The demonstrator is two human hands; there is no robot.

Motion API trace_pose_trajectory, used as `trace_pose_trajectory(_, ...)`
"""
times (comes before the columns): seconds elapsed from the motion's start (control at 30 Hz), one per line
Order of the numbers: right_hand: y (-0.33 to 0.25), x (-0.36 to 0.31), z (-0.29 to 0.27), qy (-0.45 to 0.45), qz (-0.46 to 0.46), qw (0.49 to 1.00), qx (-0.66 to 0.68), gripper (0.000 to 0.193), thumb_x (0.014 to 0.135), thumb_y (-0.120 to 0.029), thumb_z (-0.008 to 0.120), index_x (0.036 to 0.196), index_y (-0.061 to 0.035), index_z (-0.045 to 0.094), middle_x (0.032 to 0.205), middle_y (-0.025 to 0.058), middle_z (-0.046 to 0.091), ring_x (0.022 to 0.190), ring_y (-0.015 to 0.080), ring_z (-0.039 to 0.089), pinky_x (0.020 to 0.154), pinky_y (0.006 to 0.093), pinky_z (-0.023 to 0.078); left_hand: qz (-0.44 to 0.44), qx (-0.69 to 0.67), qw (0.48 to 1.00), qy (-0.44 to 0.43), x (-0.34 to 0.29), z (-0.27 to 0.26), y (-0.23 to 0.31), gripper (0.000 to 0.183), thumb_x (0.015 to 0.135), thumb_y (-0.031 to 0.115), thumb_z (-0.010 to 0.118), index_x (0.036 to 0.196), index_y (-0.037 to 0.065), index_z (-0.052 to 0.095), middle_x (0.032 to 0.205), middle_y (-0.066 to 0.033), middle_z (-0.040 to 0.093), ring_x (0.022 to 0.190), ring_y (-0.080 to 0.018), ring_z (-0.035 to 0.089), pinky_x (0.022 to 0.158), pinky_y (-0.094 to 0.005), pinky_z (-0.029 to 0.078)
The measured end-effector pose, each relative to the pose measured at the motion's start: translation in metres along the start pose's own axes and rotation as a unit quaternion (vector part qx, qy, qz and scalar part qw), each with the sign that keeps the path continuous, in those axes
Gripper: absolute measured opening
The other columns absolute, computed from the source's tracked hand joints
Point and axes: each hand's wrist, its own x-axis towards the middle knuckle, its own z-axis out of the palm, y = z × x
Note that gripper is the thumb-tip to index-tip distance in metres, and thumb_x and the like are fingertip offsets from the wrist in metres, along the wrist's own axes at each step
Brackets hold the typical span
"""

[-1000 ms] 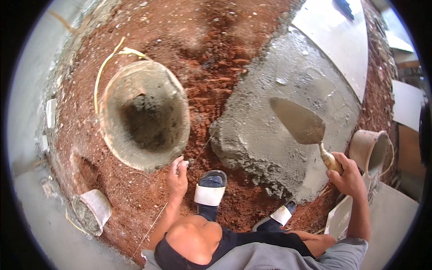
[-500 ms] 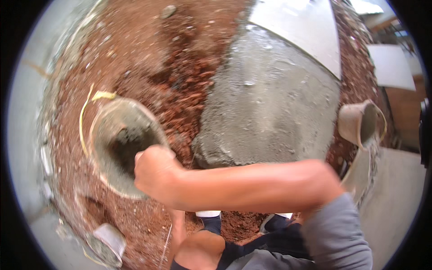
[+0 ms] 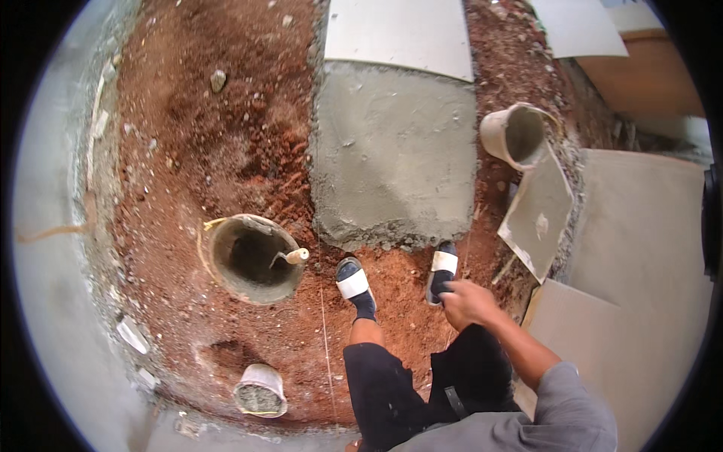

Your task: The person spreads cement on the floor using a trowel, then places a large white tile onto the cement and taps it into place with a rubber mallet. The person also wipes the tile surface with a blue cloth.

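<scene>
My right hand hangs low beside my right sandal, its fingers loosely bent and apart, with nothing seen in them. Of my left hand, only a sliver of skin shows at the lower edge; its fingers are hidden. Left of my feet, a large bucket stands on the red soil. Inside it leans a trowel, its pale handle resting at the right rim and its blade partly hidden. Ahead of my feet lies a slab of wet grey mortar, smoothed on top and rough along its near edge.
A large pale tile covers the slab's far part. An empty-looking bucket stands right, near a mortar-smeared board. A small bucket of grey mix sits lower left. A taut string runs by my left foot.
My right hand has left the large bucket and swung right, down beside my right foot. The trowel now shows in that bucket, out of my hand. The view has shifted.
</scene>
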Motion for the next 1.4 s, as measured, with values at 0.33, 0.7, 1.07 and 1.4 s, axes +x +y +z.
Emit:
trace_pose_trajectory(0.33, 0.199, -0.255, -0.011, 0.085, 0.243, 0.963, 0.075, 0.043, 0.087, -0.041, 0.055, 0.099, -0.0025, 0.07, 0.099, 0.0256, 0.066, 0.096, 0.0398, 0.064, 0.085, 0.0452, 0.049, 0.201, 0.03, 0.978, 0.052, -0.032, -0.163, 0.037, 0.037, 0.09, 0.031, 0.056, 0.101, -0.003, 0.063, 0.087, -0.0193, 0.066, 0.082, -0.0343, 0.062, 0.073, -0.0439, 0.048)
trace_pose_trajectory(0.7, 0.194, -0.344, 0.136, 0.089, 0.116, 0.958, 0.245, 0.052, 0.088, -0.049, 0.052, 0.098, -0.001, 0.07, 0.102, 0.0239, 0.066, 0.1, 0.0395, 0.063, 0.087, 0.0439, 0.048, 0.195, 0.095, 0.966, 0.144, -0.059, -0.221, -0.022, 0.035, 0.088, 0.028, 0.056, 0.1, -0.004, 0.064, 0.085, -0.0232, 0.066, 0.082, -0.0404, 0.062, 0.074, -0.0467, 0.047)
trace_pose_trajectory(1.07, 0.179, -0.357, 0.166, 0.105, 0.227, 0.948, 0.195, 0.043, 0.091, -0.037, 0.047, 0.097, -0.001, 0.07, 0.104, 0.0249, 0.065, 0.103, 0.041, 0.061, 0.094, 0.0473, 0.046, 0.32, -0.056, 0.91, 0.258, -0.025, -0.301, -0.012, 0.03, 0.082, 0.022, 0.061, 0.092, -0.005, 0.068, 0.082, -0.0227, 0.066, 0.085, -0.0403, 0.064, 0.077, -0.0456, 0.048)
trace_pose_trajectory(1.4, -0.161, -0.267, 0.152, 0.043, 0.175, 0.964, 0.197, 0.04, 0.086, -0.042, 0.054, 0.094, -0.0083, 0.073, 0.096, 0.0212, 0.069, 0.096, 0.0373, 0.065, 0.082, 0.0453, 0.05, 0.217, -0.003, 0.96, 0.176, 0.162, -0.532, 0.022, 0.028, 0.079, 0.021, 0.063, 0.088, -0.006, 0.068, 0.081, -0.022, 0.066, 0.083, -0.0387, 0.064, 0.077, -0.0443, 0.049)
